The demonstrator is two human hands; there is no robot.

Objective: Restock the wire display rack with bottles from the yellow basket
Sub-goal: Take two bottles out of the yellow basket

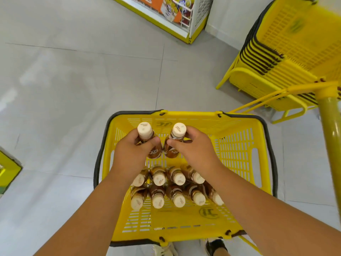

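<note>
A yellow basket point(239, 145) with dark handles sits on the floor in front of me. Several brown coffee bottles with cream caps point(176, 189) stand in two rows in its near half. My left hand point(132, 152) grips one brown bottle point(145, 131) around its neck and body, lifted above the others. My right hand point(195, 150) grips a second brown bottle point(178, 131) the same way, right beside the first. A wire display rack point(184, 13) with a yellow base stands at the top, across the floor.
A tall stack of yellow baskets point(287, 52) on a yellow stand fills the upper right. A yellow pole point(330, 130) rises at the right edge. A yellow fixture corner point(7, 169) shows at the left edge. Grey tiled floor lies between basket and rack.
</note>
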